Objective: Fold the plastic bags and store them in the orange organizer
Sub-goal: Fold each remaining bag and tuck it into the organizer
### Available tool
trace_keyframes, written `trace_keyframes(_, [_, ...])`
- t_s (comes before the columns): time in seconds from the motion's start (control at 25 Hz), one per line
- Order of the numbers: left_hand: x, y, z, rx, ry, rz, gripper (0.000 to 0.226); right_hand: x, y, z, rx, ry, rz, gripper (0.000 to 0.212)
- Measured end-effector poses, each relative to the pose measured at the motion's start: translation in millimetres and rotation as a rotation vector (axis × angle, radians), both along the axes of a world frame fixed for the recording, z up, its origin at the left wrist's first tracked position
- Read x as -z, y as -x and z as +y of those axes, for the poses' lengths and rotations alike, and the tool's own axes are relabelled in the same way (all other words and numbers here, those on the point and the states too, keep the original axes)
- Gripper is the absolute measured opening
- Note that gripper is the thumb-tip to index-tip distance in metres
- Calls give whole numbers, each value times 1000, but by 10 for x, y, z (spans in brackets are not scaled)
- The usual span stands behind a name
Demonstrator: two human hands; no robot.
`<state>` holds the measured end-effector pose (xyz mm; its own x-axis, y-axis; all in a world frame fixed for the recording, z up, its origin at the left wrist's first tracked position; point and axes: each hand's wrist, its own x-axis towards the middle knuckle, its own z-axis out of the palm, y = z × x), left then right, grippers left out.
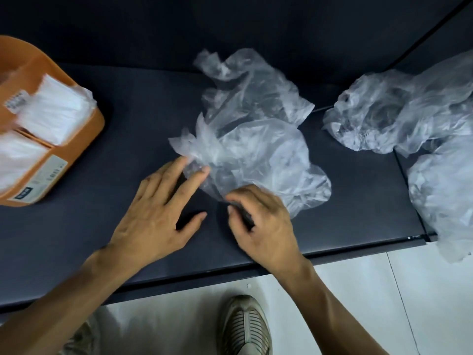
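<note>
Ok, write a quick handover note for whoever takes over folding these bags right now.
Left hand: open, fingertips touching the crumpled bag at mid-table.
Right hand: pinching that bag's near edge.
Done: folded bags already sit in the orange organizer, far left.
Left: flatten and fold this bag, store it, then the loose pile on the right.

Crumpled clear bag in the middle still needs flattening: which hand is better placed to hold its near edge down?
Probably the right hand: its curled fingers already pinch the near edge of the crumpled clear plastic bag on the dark table. The left hand lies open, fingertips only touching the bag's left corner.
</note>
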<state>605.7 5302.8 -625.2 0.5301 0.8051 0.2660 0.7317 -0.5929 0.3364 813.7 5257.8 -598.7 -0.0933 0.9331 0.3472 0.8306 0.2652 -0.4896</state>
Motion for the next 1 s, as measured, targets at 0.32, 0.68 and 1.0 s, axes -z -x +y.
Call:
trace_keyframes(0.32, [49,12,12,-79,-130,3,45,29,-757,355,254,77,-127,45])
trace_keyframes(0.68, [-20,39,-6,-104,-94,-179,35,-621,-1232,420,518,-402,-127,31])
trace_keyframes(1.0, [-160,84,-36,-172,202,-562,39,-31,-1029,46,364,-66,-370,22])
